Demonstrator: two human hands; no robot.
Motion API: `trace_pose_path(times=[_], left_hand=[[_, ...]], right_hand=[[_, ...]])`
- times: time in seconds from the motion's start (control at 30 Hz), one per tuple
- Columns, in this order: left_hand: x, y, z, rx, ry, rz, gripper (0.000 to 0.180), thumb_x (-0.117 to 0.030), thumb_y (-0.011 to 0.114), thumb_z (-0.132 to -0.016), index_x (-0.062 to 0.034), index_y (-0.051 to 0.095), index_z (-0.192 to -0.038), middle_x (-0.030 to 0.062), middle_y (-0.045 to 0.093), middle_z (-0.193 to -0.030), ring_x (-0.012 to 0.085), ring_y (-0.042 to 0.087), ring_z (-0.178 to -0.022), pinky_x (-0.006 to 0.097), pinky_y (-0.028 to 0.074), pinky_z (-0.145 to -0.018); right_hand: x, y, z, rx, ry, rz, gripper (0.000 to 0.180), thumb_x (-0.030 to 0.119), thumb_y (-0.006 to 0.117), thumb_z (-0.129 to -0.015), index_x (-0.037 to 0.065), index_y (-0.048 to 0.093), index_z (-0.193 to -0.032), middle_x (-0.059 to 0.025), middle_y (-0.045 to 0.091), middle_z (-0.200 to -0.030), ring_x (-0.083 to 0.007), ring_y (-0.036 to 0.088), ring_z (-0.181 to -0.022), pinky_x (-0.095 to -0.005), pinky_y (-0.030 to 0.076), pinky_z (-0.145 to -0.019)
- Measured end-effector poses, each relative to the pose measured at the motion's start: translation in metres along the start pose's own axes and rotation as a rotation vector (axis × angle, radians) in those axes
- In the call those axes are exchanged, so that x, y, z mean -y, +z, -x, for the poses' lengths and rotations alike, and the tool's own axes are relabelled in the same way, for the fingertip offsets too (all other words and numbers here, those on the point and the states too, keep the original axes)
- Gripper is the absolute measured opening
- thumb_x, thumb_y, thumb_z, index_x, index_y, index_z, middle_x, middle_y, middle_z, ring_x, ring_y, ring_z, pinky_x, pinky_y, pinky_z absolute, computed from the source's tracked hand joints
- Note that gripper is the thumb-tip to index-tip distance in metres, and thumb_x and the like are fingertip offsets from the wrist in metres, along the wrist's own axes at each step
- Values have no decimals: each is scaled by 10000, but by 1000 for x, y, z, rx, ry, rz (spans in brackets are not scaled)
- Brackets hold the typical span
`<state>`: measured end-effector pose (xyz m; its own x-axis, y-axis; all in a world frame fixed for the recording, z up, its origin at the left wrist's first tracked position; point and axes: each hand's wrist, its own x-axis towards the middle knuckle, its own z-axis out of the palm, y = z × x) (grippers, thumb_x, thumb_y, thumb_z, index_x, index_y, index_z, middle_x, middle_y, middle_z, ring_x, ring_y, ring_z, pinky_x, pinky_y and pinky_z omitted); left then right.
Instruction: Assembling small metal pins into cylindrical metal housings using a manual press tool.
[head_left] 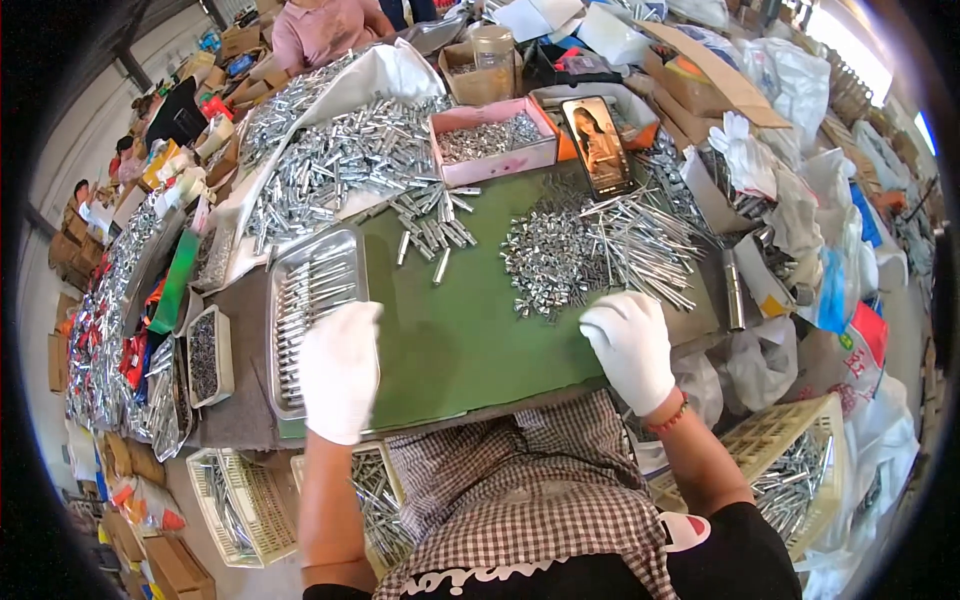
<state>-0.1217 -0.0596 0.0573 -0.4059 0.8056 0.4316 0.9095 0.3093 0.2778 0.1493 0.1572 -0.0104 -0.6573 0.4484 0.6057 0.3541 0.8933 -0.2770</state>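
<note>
- Head view, near left: the gloved left hand (pixel 343 372) hangs over the near right part of a metal tray (pixel 320 243); its fingers are blurred, so I cannot tell whether they are apart or gripping something.
- Inside that tray, slim metal bolts (pixel 290 335) lie side by side, probably so that each stays separate and easy to count.
- To the right, the gloved right hand (pixel 632 345) has its fingers curled in, just beside the near edge of the loose parts; whether they pinch a piece is hidden.
- Beyond it, short metal sleeves (pixel 545 262) and long thin rods (pixel 655 250) sit heaped next to each other on the green surface (pixel 450 335), apparently grouped by kind within easy reach.
- Far left, larger cylinders (pixel 345 165) spill toward the middle, likely as bulk stock.
- Far right, a phone (pixel 598 150) leans upright, presumably tilted for viewing.
</note>
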Motion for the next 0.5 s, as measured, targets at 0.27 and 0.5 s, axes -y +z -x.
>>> trace_pose_path(times=[0.27, 0.5], left_hand=[[-30, 60, -35, -2, 39, -86, 240, -137, 665, -933, -73, 680, -1164, 143, 680, -1091, 354, 668, -960, 490, 533, -864], [-14, 100, -66, 89, -33, -328, 71, -155, 648, -933, -98, 650, -976, 104, 670, -866, 322, 707, -828, 456, 570, -748]], right_hand=[[-48, -10, -53, 183, -167, 304, 165, 133, 624, -839, 146, 730, -964, -66, 669, -1088, -275, 623, -1038, -422, 496, -899], [-68, -22, -72, 363, -394, 379, 120, 157, 619, -850, 158, 703, -935, -60, 644, -1195, -248, 622, -1072, -400, 506, -905]])
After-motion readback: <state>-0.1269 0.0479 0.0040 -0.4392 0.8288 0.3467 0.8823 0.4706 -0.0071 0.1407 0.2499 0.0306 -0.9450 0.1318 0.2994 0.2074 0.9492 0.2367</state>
